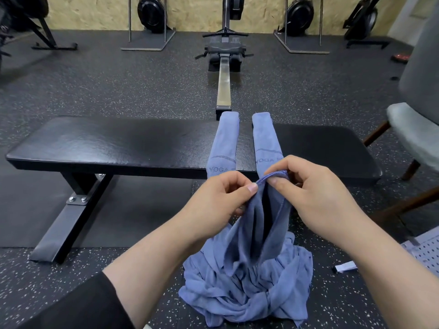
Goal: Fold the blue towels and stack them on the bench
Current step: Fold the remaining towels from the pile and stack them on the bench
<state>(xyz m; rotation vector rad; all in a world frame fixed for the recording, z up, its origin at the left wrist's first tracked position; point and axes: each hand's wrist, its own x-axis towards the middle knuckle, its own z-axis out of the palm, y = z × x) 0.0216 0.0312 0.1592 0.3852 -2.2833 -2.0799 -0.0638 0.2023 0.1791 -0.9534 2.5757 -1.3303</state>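
A black padded bench runs across the middle of the view. Two folded blue towels lie across it side by side, the left towel and the right towel, each printed with "YOGA". In front of the bench I hold up a loose blue towel by its top edge. My left hand pinches the edge on the left, and my right hand pinches it on the right. The towel's lower part lies bunched in a heap on the floor.
A rowing machine stands beyond the bench, its rail pointing at the towels. A grey chair with wooden legs is at the right. A white perforated panel and a small tag lie on the speckled rubber floor at lower right.
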